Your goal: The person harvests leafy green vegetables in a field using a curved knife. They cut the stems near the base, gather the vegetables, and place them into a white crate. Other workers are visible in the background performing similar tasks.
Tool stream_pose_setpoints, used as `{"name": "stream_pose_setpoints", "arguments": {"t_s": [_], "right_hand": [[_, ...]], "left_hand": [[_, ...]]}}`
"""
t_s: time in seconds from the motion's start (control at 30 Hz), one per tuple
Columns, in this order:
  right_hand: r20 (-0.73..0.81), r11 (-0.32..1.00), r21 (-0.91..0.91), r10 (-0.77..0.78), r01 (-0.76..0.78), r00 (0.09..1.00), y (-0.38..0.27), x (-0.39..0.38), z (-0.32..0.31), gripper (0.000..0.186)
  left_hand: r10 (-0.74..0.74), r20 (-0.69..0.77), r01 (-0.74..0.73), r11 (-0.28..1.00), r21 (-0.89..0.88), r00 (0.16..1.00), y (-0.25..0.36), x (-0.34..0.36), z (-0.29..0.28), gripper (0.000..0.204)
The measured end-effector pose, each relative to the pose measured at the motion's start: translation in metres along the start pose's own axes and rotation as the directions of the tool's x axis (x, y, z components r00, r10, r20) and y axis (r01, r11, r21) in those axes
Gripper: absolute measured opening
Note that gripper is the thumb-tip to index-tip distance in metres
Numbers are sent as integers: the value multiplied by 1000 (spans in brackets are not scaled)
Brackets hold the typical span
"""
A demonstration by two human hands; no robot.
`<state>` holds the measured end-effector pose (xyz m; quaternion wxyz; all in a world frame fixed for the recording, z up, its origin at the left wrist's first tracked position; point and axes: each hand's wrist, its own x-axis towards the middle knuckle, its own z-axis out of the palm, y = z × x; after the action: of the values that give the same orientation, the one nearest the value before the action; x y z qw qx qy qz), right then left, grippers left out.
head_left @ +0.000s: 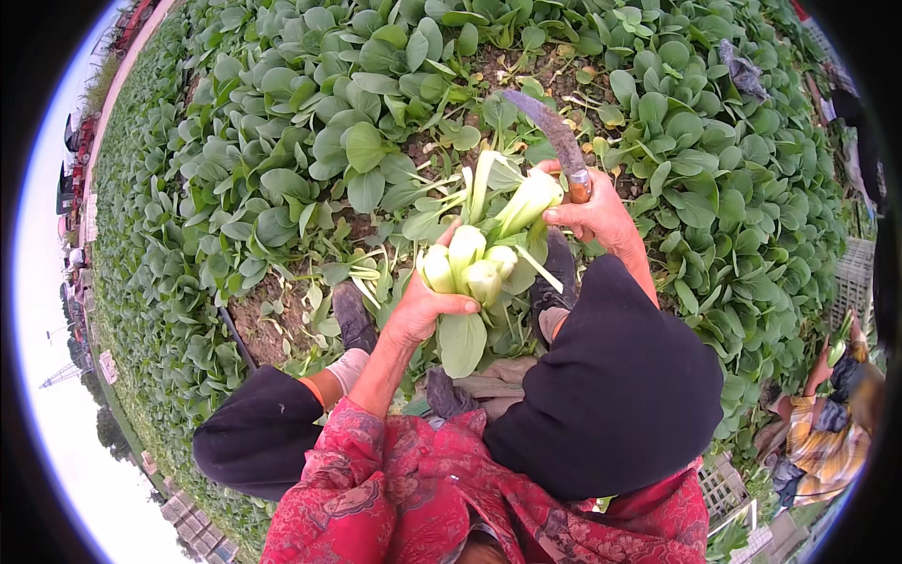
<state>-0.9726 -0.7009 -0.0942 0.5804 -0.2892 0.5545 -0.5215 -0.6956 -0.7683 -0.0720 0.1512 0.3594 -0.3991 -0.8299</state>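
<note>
In front of my knees, my left hand (419, 308) is wrapped round a bunch of several bok choy (467, 256), their pale cut bases turned up toward me and leaves hanging below. My right hand (606, 214) grips the wooden handle of a sickle (556, 130), whose dark curved blade points away and to the left. Between the thumb and fingers of that same hand is another bok choy (532, 197), its pale base by the thumb. It lies close against the left hand's bunch; whether they touch is unclear.
Dense bok choy plants (282, 183) surround me. Trimmed leaves and stalks (371, 273) litter the soil (258, 320) by my shoes. At the right edge a person in a plaid shirt (827, 442) holds greens near a plastic crate (853, 277). Another crate (722, 487) stands behind my right side.
</note>
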Motion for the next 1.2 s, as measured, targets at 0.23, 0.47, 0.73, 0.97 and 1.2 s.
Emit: {"name": "stream_pose_setpoints", "arguments": {"t_s": [0.23,0.47,0.73,0.97,1.2], "right_hand": [[22,594,-779,-293,200,956,-36,8,1,56],[328,623,-709,-121,329,937,-112,14,39,58],[528,688,-660,138,302,838,-192,-21,169,53],[559,676,-669,183,309,809,-194,-41,213,48],[595,791,-580,249,194,764,-184,-42,251,53]], "left_hand": [[365,-177,-321,918,234,914,28,-48,-32,98],[427,-218,-424,903,62,877,55,-97,-61,61],[568,-221,-601,790,-121,792,65,-116,3,57],[545,-202,-581,757,-298,814,44,-144,-17,62],[453,-134,-439,681,-586,881,17,-163,-31,71]]}}
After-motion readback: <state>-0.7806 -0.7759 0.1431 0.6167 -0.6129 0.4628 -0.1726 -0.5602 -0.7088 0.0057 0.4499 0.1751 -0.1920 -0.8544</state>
